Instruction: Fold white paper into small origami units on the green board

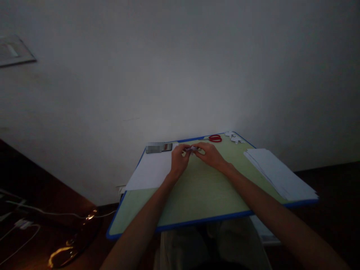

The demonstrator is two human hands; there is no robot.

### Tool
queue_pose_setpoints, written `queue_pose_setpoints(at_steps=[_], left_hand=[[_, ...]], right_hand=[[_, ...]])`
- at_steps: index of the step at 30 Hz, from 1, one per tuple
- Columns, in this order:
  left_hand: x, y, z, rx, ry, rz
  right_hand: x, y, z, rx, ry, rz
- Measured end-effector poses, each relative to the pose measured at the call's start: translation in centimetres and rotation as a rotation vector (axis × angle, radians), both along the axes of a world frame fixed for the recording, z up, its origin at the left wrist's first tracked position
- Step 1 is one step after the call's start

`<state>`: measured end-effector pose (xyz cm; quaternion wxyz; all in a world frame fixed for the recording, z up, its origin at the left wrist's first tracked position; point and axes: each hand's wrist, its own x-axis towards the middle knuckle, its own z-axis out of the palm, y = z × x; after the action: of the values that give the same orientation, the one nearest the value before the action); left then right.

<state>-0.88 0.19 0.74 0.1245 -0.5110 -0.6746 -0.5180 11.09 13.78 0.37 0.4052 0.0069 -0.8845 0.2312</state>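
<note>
Both of my hands meet over the far middle of a green board with a blue rim (197, 221) that lies across my lap. My left hand (180, 157) and my right hand (209, 153) pinch a small white piece of folded paper (192, 149) between their fingertips. Both hands have their fingers closed on it. A white sheet (152, 170) lies on the board just left of my left hand. Red-handled scissors (215, 138) rest at the board's far edge, beyond my right hand.
A stack of white paper (281, 174) covers the board's right side and overhangs its edge. Small paper scraps (234, 137) lie at the far right corner. A small dark card (159, 147) sits at the far left corner. White cables (25, 225) trail on dark wood, left.
</note>
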Motion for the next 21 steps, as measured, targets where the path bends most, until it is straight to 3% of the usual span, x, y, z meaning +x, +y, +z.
queue_pose_setpoints(at_steps=[11, 17, 21], left_hand=[[-0.2, -0.1, -0.2, -0.042, 0.005, 0.03], [-0.5, 0.0, -0.7, -0.075, -0.031, 0.059], [-0.5, 0.1, -0.6, -0.046, -0.071, 0.08]], right_hand=[[0.3, -0.2, 0.4, 0.046, -0.012, -0.001], [0.4, 0.0, -0.4, 0.16, -0.18, -0.075], [0.7, 0.1, -0.8, 0.184, -0.324, -0.035]])
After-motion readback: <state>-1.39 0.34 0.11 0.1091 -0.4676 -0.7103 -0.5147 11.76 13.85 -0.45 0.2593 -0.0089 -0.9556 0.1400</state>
